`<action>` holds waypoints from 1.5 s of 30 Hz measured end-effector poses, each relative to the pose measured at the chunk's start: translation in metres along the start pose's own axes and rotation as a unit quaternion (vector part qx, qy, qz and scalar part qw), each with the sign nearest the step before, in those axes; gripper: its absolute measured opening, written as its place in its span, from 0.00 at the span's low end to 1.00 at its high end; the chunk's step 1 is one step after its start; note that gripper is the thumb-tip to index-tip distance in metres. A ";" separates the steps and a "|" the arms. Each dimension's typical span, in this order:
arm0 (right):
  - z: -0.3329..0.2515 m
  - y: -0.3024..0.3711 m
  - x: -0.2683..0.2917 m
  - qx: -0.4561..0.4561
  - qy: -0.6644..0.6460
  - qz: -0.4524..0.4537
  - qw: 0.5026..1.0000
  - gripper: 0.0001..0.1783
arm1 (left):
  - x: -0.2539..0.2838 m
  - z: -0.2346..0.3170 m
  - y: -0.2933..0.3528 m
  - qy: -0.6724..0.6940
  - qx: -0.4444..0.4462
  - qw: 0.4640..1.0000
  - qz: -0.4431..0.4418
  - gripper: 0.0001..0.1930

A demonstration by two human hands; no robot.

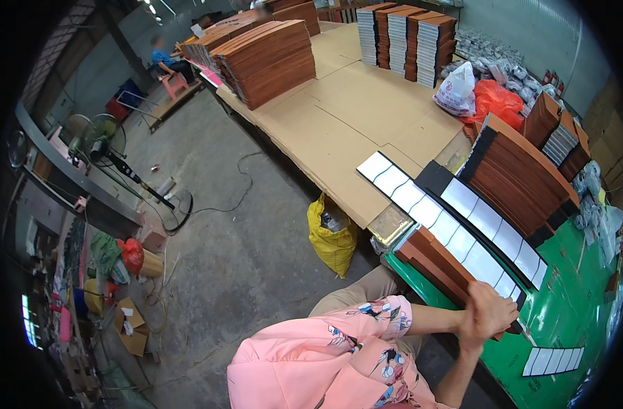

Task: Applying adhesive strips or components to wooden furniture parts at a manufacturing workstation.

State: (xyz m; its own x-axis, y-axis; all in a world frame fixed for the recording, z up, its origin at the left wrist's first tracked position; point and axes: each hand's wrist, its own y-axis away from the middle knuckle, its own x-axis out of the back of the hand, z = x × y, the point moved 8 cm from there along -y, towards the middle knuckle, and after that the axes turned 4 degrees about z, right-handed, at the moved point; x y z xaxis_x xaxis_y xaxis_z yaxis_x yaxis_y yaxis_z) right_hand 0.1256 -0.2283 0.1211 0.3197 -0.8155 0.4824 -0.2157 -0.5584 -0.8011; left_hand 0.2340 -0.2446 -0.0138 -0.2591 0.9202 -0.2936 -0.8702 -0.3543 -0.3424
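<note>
Both my hands overlap at the near ends of some long reddish-brown strips [434, 262] stacked on the green bench edge. My right hand [494, 308] lies uppermost, its fingers bent around the strip ends. My left hand [467, 323] reaches in from the left and is mostly hidden by the right, fingers out of sight. Right beside them runs a long black-backed strip with white adhesive panels [447, 228]. A second black strip with white panels [495, 221] lies next to it. A short white-panelled piece [553, 361] rests on the green surface to the right.
A tall stack of brown curved strips [519, 184] stands at the right. More brown stacks [267, 65] sit on the cardboard-covered table [352, 102], with plastic bags [456, 92] at its far right. A yellow sack [332, 238] and a fan [107, 143] stand on the floor. Another person [163, 60] sits far left.
</note>
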 end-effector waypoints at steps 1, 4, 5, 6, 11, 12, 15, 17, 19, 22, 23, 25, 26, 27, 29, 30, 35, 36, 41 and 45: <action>0.041 0.037 0.021 -0.081 0.039 0.062 0.994 0.16 | -0.002 0.002 -0.001 0.023 0.014 1.000 -0.001 0.11; 0.043 0.044 0.080 -0.094 0.082 0.040 0.991 0.14 | -0.018 0.001 0.002 0.086 0.048 0.995 -0.021 0.10; 0.062 0.057 0.098 -0.187 0.122 0.062 0.973 0.12 | -0.018 0.022 0.002 -0.199 -0.100 0.974 -0.028 0.11; 0.082 0.073 0.113 -0.278 0.162 0.083 0.943 0.11 | -0.028 0.036 0.007 -0.464 -0.236 0.853 -0.032 0.12; 0.130 0.117 0.122 -0.352 0.191 -0.015 0.916 0.13 | -0.025 0.044 0.006 -0.456 -0.221 0.861 -0.037 0.12; 0.137 0.127 0.118 -0.379 0.171 -0.050 0.908 0.13 | -0.022 0.044 0.005 -0.453 -0.220 0.863 -0.031 0.13; 0.133 0.120 0.119 -0.354 0.166 -0.070 0.918 0.14 | -0.019 0.045 0.005 -0.446 -0.216 0.868 -0.027 0.13; 0.126 0.118 0.124 -0.308 0.206 -0.068 0.926 0.14 | -0.021 0.049 0.003 -0.445 -0.204 0.871 -0.036 0.13; 0.126 0.116 0.124 -0.311 0.206 -0.073 0.925 0.13 | -0.018 0.049 0.000 -0.436 -0.202 0.876 -0.036 0.12; 0.126 0.116 0.124 -0.306 0.197 -0.076 0.928 0.12 | -0.014 0.054 0.000 -0.426 -0.191 0.883 -0.044 0.12; 0.126 0.115 0.123 -0.299 0.190 -0.073 0.932 0.11 | -0.014 0.055 0.000 -0.424 -0.182 0.886 -0.053 0.12; 0.122 0.112 0.123 -0.304 0.186 -0.074 0.932 0.11 | -0.013 0.057 0.001 -0.421 -0.181 0.887 -0.049 0.11; 0.121 0.111 0.123 -0.309 0.186 -0.075 0.930 0.11 | -0.013 0.059 0.002 -0.415 -0.182 0.890 -0.046 0.10; 0.120 0.112 0.123 -0.311 0.185 -0.076 0.929 0.11 | -0.014 0.058 0.003 -0.415 -0.180 0.891 -0.047 0.10; 0.116 0.113 0.128 -0.297 0.218 -0.075 0.927 0.10 | -0.021 0.060 0.005 -0.419 -0.199 0.885 -0.037 0.08; 0.120 0.117 0.133 -0.305 0.229 -0.074 0.921 0.10 | -0.026 0.058 0.006 -0.408 -0.198 0.890 -0.046 0.08; 0.128 0.115 0.124 -0.320 0.217 -0.047 0.921 0.14 | -0.017 0.066 0.002 -0.510 -0.242 0.825 -0.033 0.07; 0.123 0.095 0.115 -0.322 0.199 -0.043 0.924 0.16 | -0.009 0.062 0.000 -0.497 -0.267 0.824 -0.048 0.09; 0.127 0.106 0.138 -0.292 0.180 0.002 0.939 0.14 | -0.004 0.060 -0.012 -0.452 -0.126 0.875 -0.121 0.13; 0.122 0.119 0.166 -0.327 0.190 0.010 0.926 0.13 | -0.022 0.045 -0.012 -0.425 -0.073 0.893 -0.132 0.13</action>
State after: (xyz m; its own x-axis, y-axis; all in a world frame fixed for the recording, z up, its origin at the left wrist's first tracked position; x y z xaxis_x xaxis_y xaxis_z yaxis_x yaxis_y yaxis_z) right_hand 0.2660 -0.4113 0.0627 -0.0122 -0.7520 0.6591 -0.7700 -0.4135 -0.4860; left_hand 0.2317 -0.2529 0.0366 -0.3311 0.7471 0.5763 -0.9002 -0.0671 -0.4303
